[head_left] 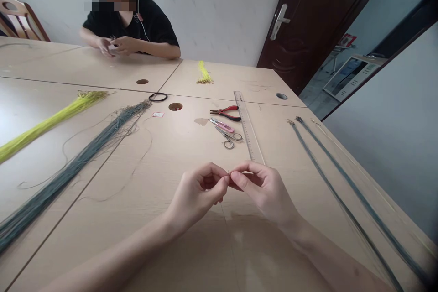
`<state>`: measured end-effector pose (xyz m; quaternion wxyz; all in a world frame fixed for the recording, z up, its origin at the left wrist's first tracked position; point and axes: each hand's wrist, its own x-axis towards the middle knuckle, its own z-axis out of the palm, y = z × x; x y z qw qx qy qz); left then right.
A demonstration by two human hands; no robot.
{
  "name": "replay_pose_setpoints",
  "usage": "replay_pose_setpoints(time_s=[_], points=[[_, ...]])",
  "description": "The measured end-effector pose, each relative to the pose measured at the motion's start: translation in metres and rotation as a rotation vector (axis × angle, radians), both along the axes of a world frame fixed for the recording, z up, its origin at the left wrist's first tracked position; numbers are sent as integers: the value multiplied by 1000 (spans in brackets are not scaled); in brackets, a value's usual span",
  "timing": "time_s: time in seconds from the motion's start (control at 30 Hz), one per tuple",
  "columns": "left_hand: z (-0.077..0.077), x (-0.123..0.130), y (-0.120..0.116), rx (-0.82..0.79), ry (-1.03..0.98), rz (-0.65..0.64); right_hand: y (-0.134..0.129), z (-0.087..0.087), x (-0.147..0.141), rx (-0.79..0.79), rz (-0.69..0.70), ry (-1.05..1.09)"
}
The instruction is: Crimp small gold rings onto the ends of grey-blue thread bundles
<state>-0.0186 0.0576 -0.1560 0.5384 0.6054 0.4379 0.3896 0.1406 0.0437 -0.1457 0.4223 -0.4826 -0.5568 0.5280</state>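
My left hand (205, 187) and my right hand (256, 187) meet fingertip to fingertip above the table (164, 246). Each is closed in a pinch. A tiny light-coloured piece (229, 172) shows between the fingertips, too small to name, and a faint thread hangs below. Beyond my hands lie silver scissors (228, 138), pink-handled snips (222, 125), red-and-black pliers (226, 112) and a clear ruler (248, 127). To the left stretches a thick bundle of blue-grey cords (85, 159).
Yellow cords (51, 123) lie far left, with a smaller yellow bunch (204, 74) at the back. Two thin blue-grey bundles (337, 194) run along the right. A black ring (158, 97) lies near a table hole (175, 106). Another person (150, 23) sits across the table.
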Motion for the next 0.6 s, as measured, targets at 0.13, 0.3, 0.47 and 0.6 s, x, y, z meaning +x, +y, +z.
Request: replay_pose_setpoints(time_s=[0.13,0.3,0.47,0.6], points=[[0,0,0,2,29,-18,0,1,2,17,11,-55],[3,0,0,-47,14,-50,1,2,4,64,74,-68],[5,-2,1,-110,-65,-91,1,2,4,118,131,-55],[4,-3,2,-128,-103,-113,0,1,4,153,145,-71]])
